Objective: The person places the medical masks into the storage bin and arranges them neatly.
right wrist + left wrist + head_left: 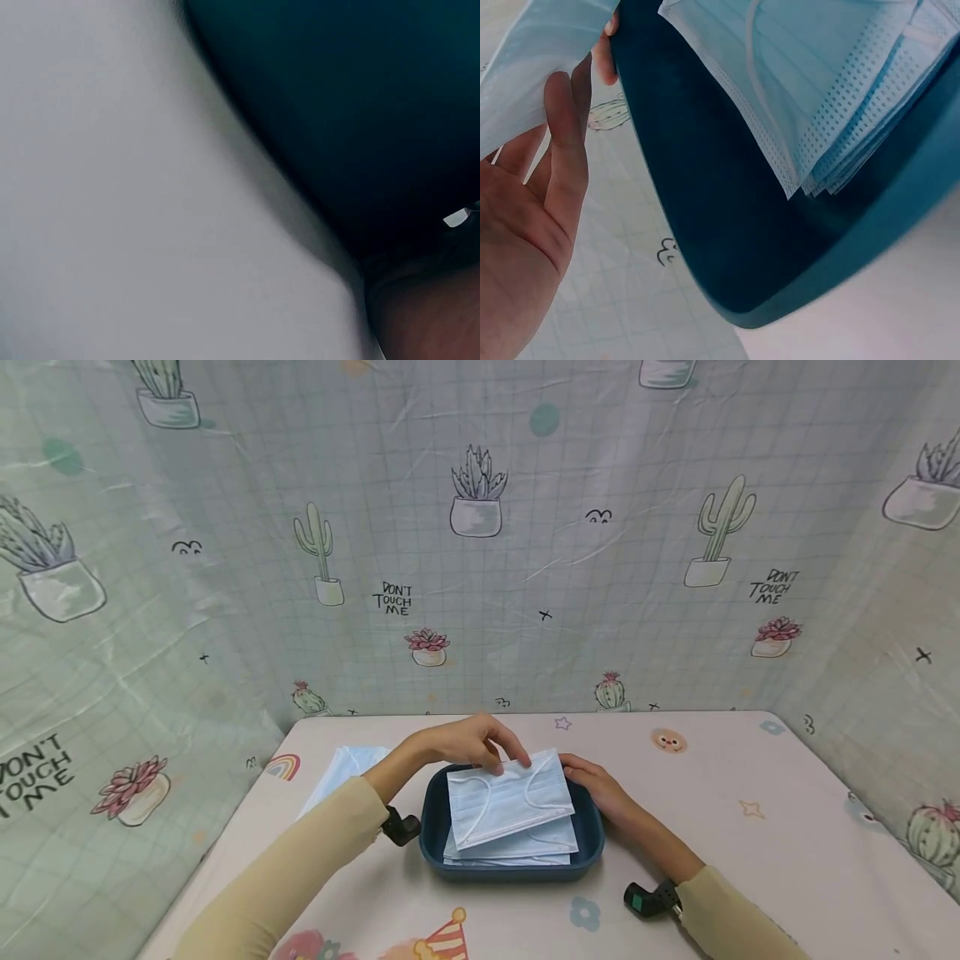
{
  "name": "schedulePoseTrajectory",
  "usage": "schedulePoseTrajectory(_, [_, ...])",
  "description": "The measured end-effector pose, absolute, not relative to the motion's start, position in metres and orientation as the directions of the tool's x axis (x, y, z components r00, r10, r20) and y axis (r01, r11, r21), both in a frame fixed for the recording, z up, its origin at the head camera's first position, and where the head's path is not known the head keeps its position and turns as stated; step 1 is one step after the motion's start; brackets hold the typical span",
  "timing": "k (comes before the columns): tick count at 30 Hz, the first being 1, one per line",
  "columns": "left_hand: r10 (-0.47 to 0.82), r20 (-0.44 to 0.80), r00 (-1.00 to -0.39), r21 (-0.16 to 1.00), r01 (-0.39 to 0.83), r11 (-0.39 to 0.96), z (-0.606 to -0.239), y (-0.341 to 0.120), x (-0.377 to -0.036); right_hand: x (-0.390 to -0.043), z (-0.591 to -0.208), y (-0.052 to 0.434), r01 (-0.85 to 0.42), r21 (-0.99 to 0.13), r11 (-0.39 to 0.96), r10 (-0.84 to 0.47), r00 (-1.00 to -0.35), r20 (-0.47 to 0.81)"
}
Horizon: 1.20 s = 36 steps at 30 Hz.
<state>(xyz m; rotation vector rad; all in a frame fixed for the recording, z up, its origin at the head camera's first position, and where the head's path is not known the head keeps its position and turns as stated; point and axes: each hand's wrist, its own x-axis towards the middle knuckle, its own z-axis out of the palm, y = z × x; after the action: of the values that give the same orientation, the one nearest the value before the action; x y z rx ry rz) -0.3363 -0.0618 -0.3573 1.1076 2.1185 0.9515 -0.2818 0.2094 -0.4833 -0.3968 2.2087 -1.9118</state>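
A dark blue tray (592,852) sits mid-table and holds a stack of light blue face masks (517,843). The top mask (506,797) lies askew on that stack. My left hand (508,763) pinches its far edge. In the left wrist view the left hand (570,90) holds a mask corner (525,67) beside the tray (727,225) and the stack (832,90). My right hand (579,768) rests with fairly straight fingers against the tray's far right rim. The right wrist view shows only the tray wall (360,112), the tabletop (112,187) and a dark bit of hand.
A second pile of blue masks (343,772) lies on the table to the left of the tray. The white patterned tablecloth (750,827) is ringed by cactus-print curtains (525,568) at the back and both sides.
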Motion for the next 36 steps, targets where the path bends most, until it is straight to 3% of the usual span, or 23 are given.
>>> schedulePoseTrajectory(8, [0.895,-0.148,-0.422,0.784,0.501,0.366,-0.361,-0.050,-0.343,-0.283,-0.481,0.208,-0.076,-0.987,0.143,-0.349,-0.937,0.022])
schedulePoseTrajectory(17, [0.889,-0.215,-0.403,0.809,0.436,0.394,-0.367,-0.044,-0.345,-0.285,-0.481,0.205,-0.090,-0.988,0.125,-0.358,-0.933,0.040])
schedulePoseTrajectory(26, [0.917,-0.185,-0.354,0.835,0.436,0.336,-0.369,-0.044,-0.347,-0.287,-0.481,0.205,-0.078,-0.991,0.113,-0.352,-0.935,0.033])
schedulePoseTrajectory(36, [0.947,-0.182,-0.263,0.879,0.388,0.277,-0.373,-0.045,-0.348,-0.289,-0.482,0.206,-0.120,-0.983,0.138,-0.377,-0.924,0.060])
